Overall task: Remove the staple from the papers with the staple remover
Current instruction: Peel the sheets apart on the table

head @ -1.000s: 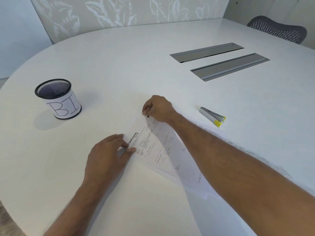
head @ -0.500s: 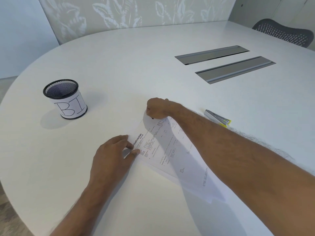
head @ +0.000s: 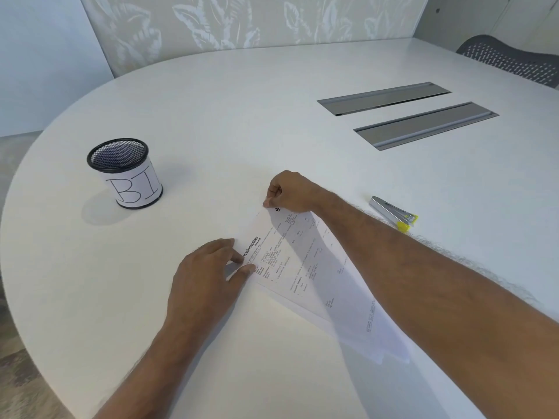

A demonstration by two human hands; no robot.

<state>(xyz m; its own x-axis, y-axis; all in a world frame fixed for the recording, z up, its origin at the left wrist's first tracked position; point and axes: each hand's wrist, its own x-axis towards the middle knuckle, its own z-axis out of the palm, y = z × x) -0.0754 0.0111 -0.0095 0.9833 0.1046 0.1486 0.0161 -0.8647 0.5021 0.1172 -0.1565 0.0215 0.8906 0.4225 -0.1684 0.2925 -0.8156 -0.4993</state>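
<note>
Fingers (head: 268,203) of right hand (head: 292,192) pinch papers' (head: 305,269) corner; mesh cup (head: 128,176) stands well apart.

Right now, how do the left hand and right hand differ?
The left hand lies flat, fingers straight, pressing the papers down; the right hand is curled, pinching their far corner. The left hand's arm lies beside the papers; the right hand's arm crosses over them. Both touch the papers; neither holds the staple remover.

Printed papers (head: 287,267) flat, skewed; silver-yellow staple remover (head: 393,213) apart, to their right.
</note>
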